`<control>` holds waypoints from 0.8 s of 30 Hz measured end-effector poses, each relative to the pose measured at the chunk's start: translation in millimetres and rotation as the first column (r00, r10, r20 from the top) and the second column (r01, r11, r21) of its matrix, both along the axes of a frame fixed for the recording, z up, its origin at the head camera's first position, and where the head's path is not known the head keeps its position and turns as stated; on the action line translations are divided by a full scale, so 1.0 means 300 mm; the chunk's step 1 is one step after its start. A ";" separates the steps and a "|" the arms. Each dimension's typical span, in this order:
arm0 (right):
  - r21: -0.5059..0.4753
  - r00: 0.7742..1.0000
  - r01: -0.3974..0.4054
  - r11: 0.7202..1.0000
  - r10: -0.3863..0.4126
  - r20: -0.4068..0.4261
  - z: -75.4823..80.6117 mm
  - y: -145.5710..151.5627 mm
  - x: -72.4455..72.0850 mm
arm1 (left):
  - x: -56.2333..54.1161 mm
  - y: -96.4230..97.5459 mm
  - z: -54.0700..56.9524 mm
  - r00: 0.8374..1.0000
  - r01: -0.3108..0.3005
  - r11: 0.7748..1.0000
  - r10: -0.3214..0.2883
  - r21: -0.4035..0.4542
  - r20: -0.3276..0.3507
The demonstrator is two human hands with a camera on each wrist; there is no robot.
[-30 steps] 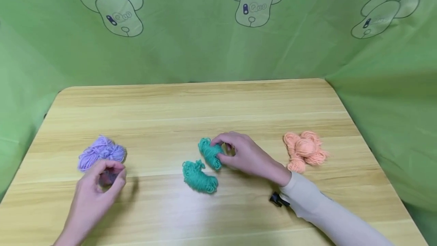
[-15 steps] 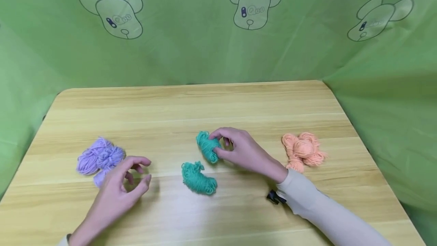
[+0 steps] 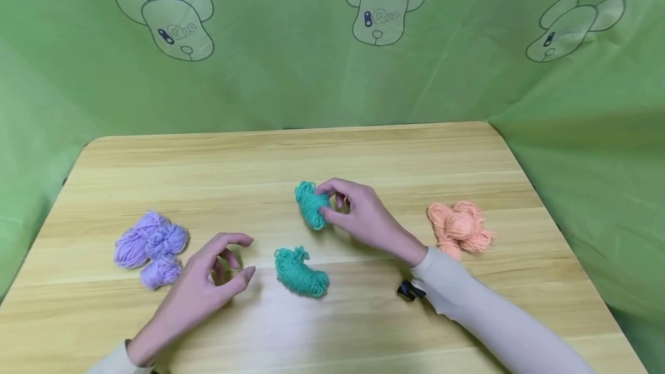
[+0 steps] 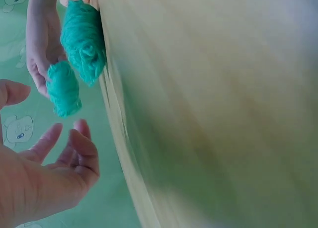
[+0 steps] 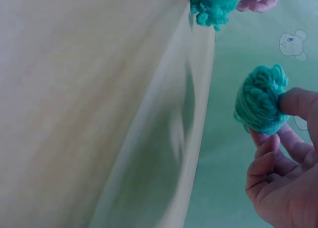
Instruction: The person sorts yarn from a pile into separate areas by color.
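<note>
My right hand [image 3: 363, 212] pinches a small green skein of yarn [image 3: 312, 206] between thumb and fingers; in the right wrist view this skein [image 5: 262, 100] hangs above the tabletop. A second green skein [image 3: 301, 275] lies on the table just in front of it, nearer to me. To the left of that one, my left hand [image 3: 210, 276] hovers with fingers loosely bent and thumb apart, nothing between them. In the left wrist view the left hand's fingers [image 4: 84, 151] reach toward both green skeins.
Several purple yarn skeins [image 3: 150, 241] lie bunched at the left of the wooden table [image 3: 234, 172]. A pile of peach skeins [image 3: 461, 227] is at the right, beside my right forearm. Green printed cloth [image 3: 291, 74] hangs behind the table and at both sides.
My left hand has moved right, away from the purple skeins, leaving a small purple one beside the others. My right hand has lifted its green skein and carried it slightly away from me.
</note>
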State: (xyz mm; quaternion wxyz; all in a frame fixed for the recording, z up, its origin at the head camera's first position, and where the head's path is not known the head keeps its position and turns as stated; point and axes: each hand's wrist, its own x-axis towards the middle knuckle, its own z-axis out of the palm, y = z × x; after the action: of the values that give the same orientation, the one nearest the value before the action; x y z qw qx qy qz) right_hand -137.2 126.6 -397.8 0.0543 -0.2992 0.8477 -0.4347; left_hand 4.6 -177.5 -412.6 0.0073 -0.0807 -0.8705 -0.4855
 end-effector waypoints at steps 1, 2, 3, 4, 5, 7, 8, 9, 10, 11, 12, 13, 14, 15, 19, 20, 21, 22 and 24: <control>-0.003 1.000 0.007 1.000 -0.007 -0.001 0.001 -0.002 -0.006 | -0.003 0.006 0.001 1.000 0.005 1.000 -0.005 -0.006 0.004; -0.004 1.000 0.014 1.000 -0.014 0.000 0.002 -0.004 -0.013 | -0.005 0.011 0.001 1.000 0.010 1.000 -0.010 -0.014 0.003; -0.004 1.000 0.020 1.000 -0.020 0.002 0.002 -0.007 -0.019 | -0.007 0.017 0.002 1.000 0.015 1.000 -0.016 -0.022 -0.004; -0.004 1.000 0.024 1.000 -0.024 0.003 0.003 -0.009 -0.025 | -0.008 0.022 0.001 1.000 0.019 0.999 -0.020 -0.032 -0.011; -0.005 1.000 0.029 1.000 -0.029 0.002 0.002 -0.011 -0.030 | -0.010 0.028 0.000 0.999 0.025 0.999 -0.026 -0.045 -0.024; -0.007 0.999 0.036 0.999 -0.036 0.002 0.002 -0.014 -0.041 | -0.013 0.038 -0.003 0.998 0.040 0.997 -0.042 -0.065 -0.037; -0.008 0.999 0.039 0.999 -0.039 0.002 0.002 -0.015 -0.045 | -0.015 0.042 -0.005 0.998 0.050 0.996 -0.054 -0.071 -0.046; -0.009 0.999 0.042 0.999 -0.042 0.005 0.001 -0.017 -0.050 | -0.018 0.047 -0.006 0.997 0.059 0.995 -0.064 -0.079 -0.054; -0.010 0.999 0.045 0.999 -0.045 0.005 0.001 -0.018 -0.054 | -0.021 0.051 -0.008 0.996 0.068 0.994 -0.073 -0.085 -0.059; -0.010 0.999 0.049 0.999 -0.049 0.007 0.000 -0.020 -0.058 | -0.023 0.055 -0.010 0.994 0.078 0.993 -0.084 -0.088 -0.065; -0.008 0.999 0.052 0.999 -0.052 0.009 0.000 -0.022 -0.062 | -0.026 0.058 -0.012 0.993 0.086 0.992 -0.093 -0.091 -0.068; -0.007 0.998 0.054 0.999 -0.054 0.012 -0.002 -0.024 -0.066 | -0.029 0.062 -0.013 0.993 0.095 0.991 -0.101 -0.091 -0.068; -0.004 0.998 0.056 0.998 -0.056 0.014 -0.003 -0.026 -0.070 | -0.031 0.065 -0.014 0.992 0.103 0.991 -0.109 -0.090 -0.064; -0.004 0.998 0.057 0.998 -0.057 0.017 -0.005 -0.028 -0.073 | -0.034 0.068 -0.015 0.991 0.114 0.990 -0.119 -0.086 -0.060; -0.005 0.998 0.065 0.998 -0.065 0.022 -0.010 -0.036 -0.086 | -0.046 0.083 -0.022 0.982 0.179 0.981 -0.182 -0.071 -0.039; -0.008 0.997 0.069 0.998 -0.069 0.026 -0.011 -0.038 -0.088 | -0.049 0.087 -0.024 0.979 0.198 0.978 -0.201 -0.066 -0.032; -0.011 0.997 0.072 0.997 -0.072 0.030 -0.011 -0.040 -0.091 | -0.052 0.092 -0.027 0.975 0.218 0.974 -0.220 -0.059 -0.029; -0.012 0.997 0.075 0.997 -0.075 0.033 -0.012 -0.041 -0.094 | -0.055 0.096 -0.030 0.971 0.235 0.970 -0.237 -0.054 -0.024; -0.013 0.996 0.081 0.997 -0.080 0.039 -0.014 -0.045 -0.101 | -0.060 0.104 -0.035 0.964 0.265 0.963 -0.265 -0.044 -0.013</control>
State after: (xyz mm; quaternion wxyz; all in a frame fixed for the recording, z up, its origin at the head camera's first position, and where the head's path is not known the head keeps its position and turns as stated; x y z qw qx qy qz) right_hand -167.5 113.1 -401.9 0.0509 -0.2566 0.8547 -0.4484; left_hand -13.4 -146.3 -423.1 -0.0514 -0.2010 -0.8618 -0.4629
